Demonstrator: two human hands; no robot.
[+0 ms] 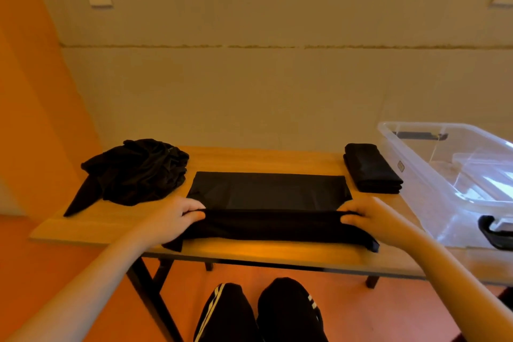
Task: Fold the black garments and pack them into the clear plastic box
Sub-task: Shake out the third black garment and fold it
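Garment being folded: a black garment (268, 191) lies flat in the middle of the wooden table (249, 251). Its near edge is lifted and turned over into a long thick fold that runs from one hand to the other.
Left hand: the left hand (177, 216) pinches the left end of the fold. The thumb is on top and the fingers are curled under the cloth.
Right hand: the right hand (369, 216) pinches the right end of the fold the same way, with the fingers curled round the cloth.
Folded garment: 1 black garment, already folded (372, 168), sits as a neat small stack at the back right of the table. It is just beside the box and not inside it.
Pile: a crumpled heap of black garments (133, 172) sits at the back left of the table. 1 long piece hangs toward the near left edge.
Box: the clear plastic box (444, 175) stands at the right end of the table, open on top. It has dark handles. I cannot tell what the pale shapes inside it are.
Below the table: the person's knees in black trousers with white stripes (261, 314) show above an orange floor (69, 258).
Behind: a pale wall (263, 78).
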